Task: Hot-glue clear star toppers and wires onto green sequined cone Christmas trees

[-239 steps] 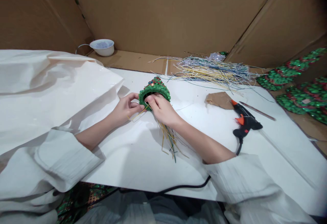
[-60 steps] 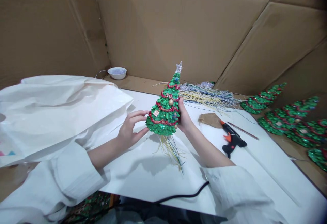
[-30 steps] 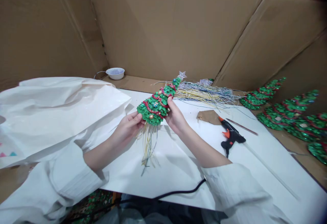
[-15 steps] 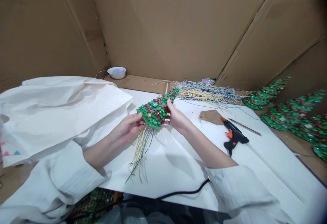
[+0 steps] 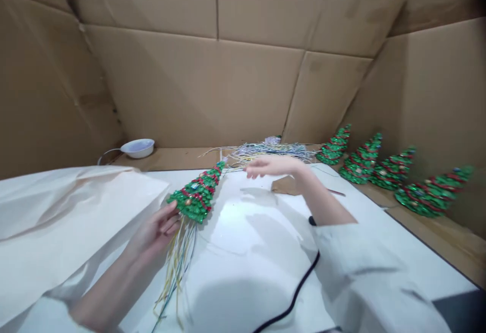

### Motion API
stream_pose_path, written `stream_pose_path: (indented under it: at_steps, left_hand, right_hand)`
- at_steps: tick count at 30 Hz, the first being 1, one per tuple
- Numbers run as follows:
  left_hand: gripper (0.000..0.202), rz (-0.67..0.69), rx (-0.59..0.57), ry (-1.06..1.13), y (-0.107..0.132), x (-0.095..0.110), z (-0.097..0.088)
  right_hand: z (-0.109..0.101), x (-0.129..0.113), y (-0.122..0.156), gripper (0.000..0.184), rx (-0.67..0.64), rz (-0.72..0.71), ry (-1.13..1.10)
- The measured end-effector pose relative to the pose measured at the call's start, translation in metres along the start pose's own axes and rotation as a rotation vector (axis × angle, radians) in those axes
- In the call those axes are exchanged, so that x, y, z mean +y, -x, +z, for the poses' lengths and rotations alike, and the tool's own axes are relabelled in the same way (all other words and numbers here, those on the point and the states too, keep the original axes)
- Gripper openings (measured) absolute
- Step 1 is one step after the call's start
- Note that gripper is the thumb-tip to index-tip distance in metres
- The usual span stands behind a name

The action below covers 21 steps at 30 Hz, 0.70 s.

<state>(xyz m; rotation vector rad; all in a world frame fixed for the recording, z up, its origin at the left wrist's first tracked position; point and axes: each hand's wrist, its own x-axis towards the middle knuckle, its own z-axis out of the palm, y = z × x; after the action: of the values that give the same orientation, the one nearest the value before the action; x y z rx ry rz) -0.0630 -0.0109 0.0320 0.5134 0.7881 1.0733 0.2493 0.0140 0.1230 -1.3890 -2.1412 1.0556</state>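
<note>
My left hand [image 5: 157,229] holds the wide base of a small green sequinned Christmas tree [image 5: 197,195] trimmed with red garland. The tree lies tilted, its tip pointing up and to the right. Thin yellow, blue and green strands [image 5: 175,272] hang out of its base over the white sheet [image 5: 243,252]. My right hand [image 5: 271,166] is off the tree, stretched out with its fingers apart above the far side of the sheet, near a heap of thin coloured strands [image 5: 266,150]. It holds nothing.
Several finished green trees [image 5: 364,158] stand in a row at the right along the cardboard wall. A white bowl [image 5: 138,148] sits at the back left. Crumpled cream plastic [image 5: 56,221] covers the left. A black cable [image 5: 292,292] runs under my right arm.
My right hand has let go of the tree and reached toward the strand heap. The left hand alone now holds the tree. The view has tilted up and to the right.
</note>
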Motion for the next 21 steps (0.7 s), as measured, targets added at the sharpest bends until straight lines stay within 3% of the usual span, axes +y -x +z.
stream_pose_path:
  at_steps: [2,5,7,8,9,10,11,13,14,17,21]
  left_hand:
    - [0.027,0.016,0.011,-0.009,-0.002,0.003,-0.001]
    - [0.027,0.057,-0.005,-0.132,-0.003,0.006,-0.004]
    - [0.025,0.086,-0.053,-0.243,-0.004,0.007,-0.006]
    - [0.025,0.1,-0.074,-0.283,-0.004,0.007,-0.007]
    - [0.025,0.113,-0.086,-0.304,-0.004,0.007,-0.008]
    - [0.024,0.122,-0.087,-0.303,-0.004,0.007,-0.009]
    - [0.024,0.124,-0.085,-0.29,-0.004,0.007,-0.009]
    - [0.027,0.119,-0.07,-0.249,-0.004,0.006,-0.01]
    - [0.028,0.109,-0.065,-0.241,-0.004,0.005,-0.01]
    - [0.03,0.069,-0.062,-0.261,-0.005,0.002,-0.01]
    - [0.029,0.055,-0.072,-0.286,-0.007,0.002,-0.013]
  right_hand:
    - [-0.054,-0.017,0.006,0.027,0.175,-0.012,-0.026]
    - [-0.128,-0.035,0.0,0.031,0.738,-0.17,-0.202]
    - [-0.155,-0.033,-0.013,0.054,1.04,-0.222,-0.256]
    - [-0.159,-0.027,-0.021,0.059,1.135,-0.155,-0.24]
    - [-0.156,-0.019,-0.028,0.049,1.166,-0.066,-0.193]
    - [-0.147,-0.009,-0.036,0.037,1.108,0.031,-0.107]
    - [-0.134,0.002,-0.042,0.029,0.975,0.119,0.016]
    - [-0.102,0.025,-0.051,0.018,0.588,0.29,0.33]
    - [-0.086,0.035,-0.055,0.013,0.51,0.343,0.385]
    - [-0.05,0.061,-0.067,0.01,0.386,0.392,0.483]
    - [-0.029,0.086,-0.096,0.023,0.258,0.361,0.575]
